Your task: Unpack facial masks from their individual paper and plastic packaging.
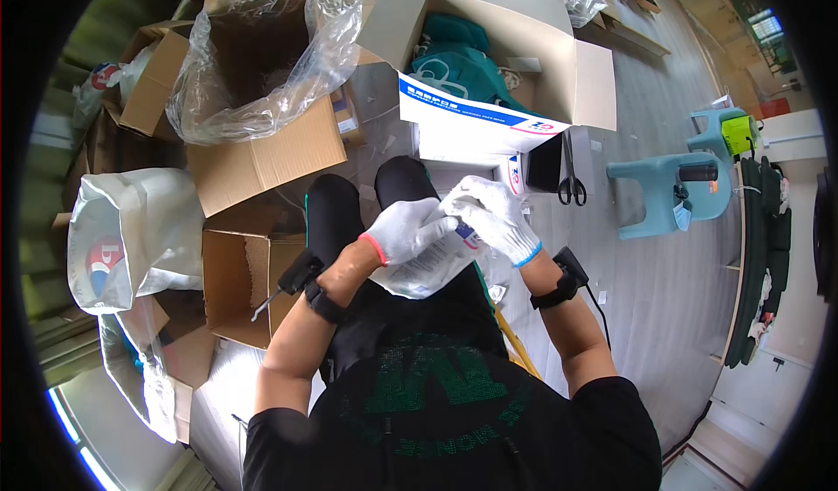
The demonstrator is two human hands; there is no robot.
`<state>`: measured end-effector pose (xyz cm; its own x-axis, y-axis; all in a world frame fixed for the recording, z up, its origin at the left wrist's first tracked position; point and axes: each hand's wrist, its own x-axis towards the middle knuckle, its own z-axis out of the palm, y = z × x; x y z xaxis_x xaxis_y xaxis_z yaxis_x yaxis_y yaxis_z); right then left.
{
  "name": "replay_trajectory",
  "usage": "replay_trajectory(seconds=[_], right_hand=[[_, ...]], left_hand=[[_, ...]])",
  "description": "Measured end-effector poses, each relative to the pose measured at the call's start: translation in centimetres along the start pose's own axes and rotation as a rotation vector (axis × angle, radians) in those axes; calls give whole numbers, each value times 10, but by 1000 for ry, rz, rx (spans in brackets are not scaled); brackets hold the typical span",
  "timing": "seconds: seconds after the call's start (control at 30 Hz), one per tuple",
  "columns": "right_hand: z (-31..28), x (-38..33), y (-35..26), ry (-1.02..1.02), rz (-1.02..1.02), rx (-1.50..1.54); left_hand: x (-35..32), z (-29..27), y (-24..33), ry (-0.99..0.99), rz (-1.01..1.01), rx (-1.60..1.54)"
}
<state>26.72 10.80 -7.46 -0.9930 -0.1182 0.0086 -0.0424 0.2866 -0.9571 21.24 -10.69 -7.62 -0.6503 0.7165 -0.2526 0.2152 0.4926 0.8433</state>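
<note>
Over my lap I hold a white, partly see-through plastic bag (428, 274) with blue and red print near its top. My left hand (405, 231), in a white glove with a red cuff, is closed on the bag's upper left edge. On the other side my right hand (493, 215), gloved in white with a blue cuff, pinches the bag's top, its fingertips close to those of the left. The bag's mouth is mostly hidden by the gloves. Beyond my hands stands an open white box (463, 123) with green face masks (463, 59) inside.
A cardboard box (271, 164) with a clear plastic liner stands ahead left. A smaller open carton (229, 292) and a white woven sack (144, 238) are at my left. Black scissors (572, 191) lie right of the white box. Farther right is a light blue stool (650, 199).
</note>
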Motion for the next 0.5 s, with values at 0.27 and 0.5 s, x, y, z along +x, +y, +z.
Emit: replay_trajectory(seconds=[0.27, 0.5], right_hand=[[29, 8, 34, 220, 425, -172], [48, -5, 131, 405, 346, -156]], left_hand=[[6, 53, 1, 289, 368, 480], [-47, 74, 23, 45, 592, 578]])
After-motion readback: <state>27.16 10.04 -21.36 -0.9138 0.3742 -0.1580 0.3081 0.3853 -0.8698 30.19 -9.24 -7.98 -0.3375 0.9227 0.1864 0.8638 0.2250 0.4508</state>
